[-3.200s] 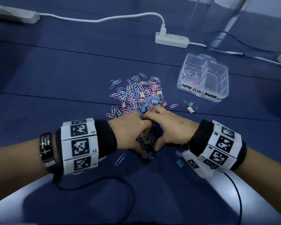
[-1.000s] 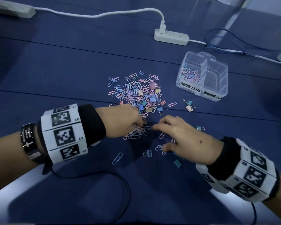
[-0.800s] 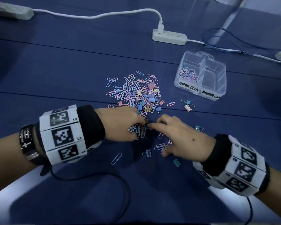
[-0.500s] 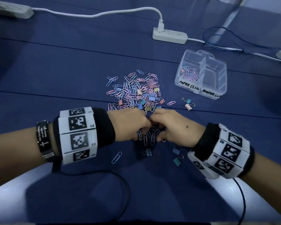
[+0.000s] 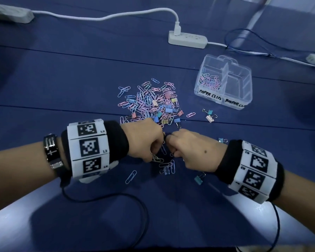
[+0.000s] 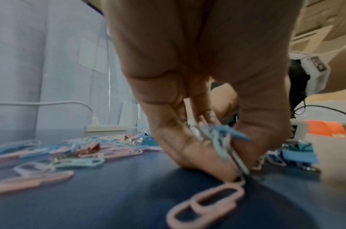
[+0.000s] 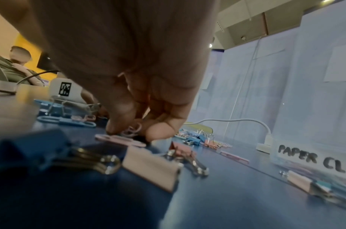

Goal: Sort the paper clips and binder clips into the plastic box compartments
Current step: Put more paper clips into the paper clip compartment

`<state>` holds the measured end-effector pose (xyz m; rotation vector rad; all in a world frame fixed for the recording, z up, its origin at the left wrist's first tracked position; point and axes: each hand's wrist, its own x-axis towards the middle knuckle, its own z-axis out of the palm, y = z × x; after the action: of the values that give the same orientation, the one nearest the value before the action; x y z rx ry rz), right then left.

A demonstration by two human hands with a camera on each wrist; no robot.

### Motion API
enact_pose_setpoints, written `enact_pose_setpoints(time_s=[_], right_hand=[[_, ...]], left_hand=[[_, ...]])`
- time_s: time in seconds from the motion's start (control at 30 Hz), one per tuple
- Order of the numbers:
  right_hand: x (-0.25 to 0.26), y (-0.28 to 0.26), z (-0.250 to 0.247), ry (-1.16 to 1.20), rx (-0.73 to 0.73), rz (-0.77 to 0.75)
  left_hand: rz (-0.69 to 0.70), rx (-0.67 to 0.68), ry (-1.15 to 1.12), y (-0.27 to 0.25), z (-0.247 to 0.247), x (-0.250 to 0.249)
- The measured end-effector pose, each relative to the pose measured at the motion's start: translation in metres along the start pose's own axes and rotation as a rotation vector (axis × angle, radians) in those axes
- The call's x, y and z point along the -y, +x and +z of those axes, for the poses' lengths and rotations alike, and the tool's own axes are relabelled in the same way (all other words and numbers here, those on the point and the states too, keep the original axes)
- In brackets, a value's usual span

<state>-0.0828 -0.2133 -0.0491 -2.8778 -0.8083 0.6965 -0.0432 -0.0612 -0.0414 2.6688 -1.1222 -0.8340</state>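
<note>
A heap of clips [image 5: 153, 104] is spread at frame centre; the plastic box [image 5: 224, 82] is set to its upper right, hands below.

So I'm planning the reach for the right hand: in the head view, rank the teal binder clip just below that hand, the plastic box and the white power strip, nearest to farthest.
1. Teal binder clip, just below the right hand, near its wrist.
2. Plastic box, beyond the hand, up and to the right.
3. White power strip, at the far side, behind the box.
</note>
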Motion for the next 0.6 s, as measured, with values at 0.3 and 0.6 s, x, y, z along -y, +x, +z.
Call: enact_pose_setpoints(time_s=[0.3,0.6], right_hand=[[-0.008,-0.005,0.002,0.098,-0.002,-0.031],[-0.026,-0.021,-0.007,0.372,-0.057,0.056]], left_hand=[[-0.102,-0.103,-0.211,0.001,-0.034,0.008],[-0.047,-0.463,-0.515,0.111,-0.131,-0.021]])
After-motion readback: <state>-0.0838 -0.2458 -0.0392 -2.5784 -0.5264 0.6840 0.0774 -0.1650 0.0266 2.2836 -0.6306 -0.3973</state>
